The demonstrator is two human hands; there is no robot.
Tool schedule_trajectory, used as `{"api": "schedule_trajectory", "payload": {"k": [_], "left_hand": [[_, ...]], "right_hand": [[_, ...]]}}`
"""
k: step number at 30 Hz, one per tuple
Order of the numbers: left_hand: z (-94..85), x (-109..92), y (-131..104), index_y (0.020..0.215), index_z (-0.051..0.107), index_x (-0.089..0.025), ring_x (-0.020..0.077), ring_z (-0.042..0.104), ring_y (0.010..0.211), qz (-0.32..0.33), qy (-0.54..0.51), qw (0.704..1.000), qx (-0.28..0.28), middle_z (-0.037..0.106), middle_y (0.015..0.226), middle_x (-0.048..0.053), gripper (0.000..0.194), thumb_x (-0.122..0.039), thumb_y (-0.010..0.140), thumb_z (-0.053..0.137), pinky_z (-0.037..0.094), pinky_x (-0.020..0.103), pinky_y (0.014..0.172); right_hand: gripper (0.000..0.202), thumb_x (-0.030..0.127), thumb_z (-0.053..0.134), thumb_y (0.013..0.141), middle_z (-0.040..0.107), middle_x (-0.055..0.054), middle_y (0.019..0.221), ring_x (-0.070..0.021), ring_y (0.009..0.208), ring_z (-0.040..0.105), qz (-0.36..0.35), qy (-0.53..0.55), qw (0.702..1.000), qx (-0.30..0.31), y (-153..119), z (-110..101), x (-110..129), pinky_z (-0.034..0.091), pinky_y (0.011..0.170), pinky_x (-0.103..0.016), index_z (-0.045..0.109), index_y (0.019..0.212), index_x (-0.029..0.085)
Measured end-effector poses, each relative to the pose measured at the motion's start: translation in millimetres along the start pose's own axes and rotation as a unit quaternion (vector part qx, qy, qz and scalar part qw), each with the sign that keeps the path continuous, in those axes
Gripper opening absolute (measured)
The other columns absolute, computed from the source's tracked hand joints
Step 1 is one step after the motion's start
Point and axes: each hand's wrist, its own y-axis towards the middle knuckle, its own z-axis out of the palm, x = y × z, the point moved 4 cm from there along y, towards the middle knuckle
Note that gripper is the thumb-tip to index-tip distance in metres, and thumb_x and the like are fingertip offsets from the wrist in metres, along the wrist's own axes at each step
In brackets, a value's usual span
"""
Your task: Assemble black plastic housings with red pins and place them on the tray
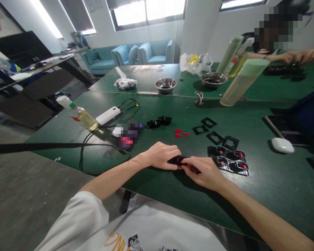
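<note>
Near the front edge of the green table, my left hand (163,156) is closed on a small black part (177,160). My right hand (202,170) meets it from the right, its fingertips pinched on the same part. Just right of my hands lie several black pieces with red inserts (231,160), set in a block. Behind them are several flat black square frames (215,138). A few small red pieces (177,133) lie beyond my hands, and a cluster of black parts (159,121) sits farther back to the left.
An oil bottle (84,118), a white power bank (108,115) and cables lie at left. Metal bowls (165,85), a plastic bag (125,83) and a tall green-capped bottle (240,85) stand behind. At right are a white case (283,145) and a person's hands (303,57).
</note>
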Motion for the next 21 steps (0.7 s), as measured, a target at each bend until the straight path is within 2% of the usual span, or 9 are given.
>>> {"api": "schedule_trajectory", "payload": {"k": [21], "left_hand": [[1.1, 0.5, -0.3, 0.115, 0.066, -0.019, 0.0187, 0.072, 0.086, 0.004, -0.003, 1.0, 0.003, 0.071, 0.102, 0.004, 0.041, -0.056, 0.1, 0.061, 0.043, 0.028, 0.064]], "right_hand": [[0.01, 0.023, 0.061, 0.102, 0.072, 0.001, 0.074, -0.0109, 0.055, 0.063, 0.016, 0.016, 1.0, 0.003, 0.3, 0.8, -1.7, 0.046, 0.054, -0.024, 0.07, 0.106, 0.022]]}}
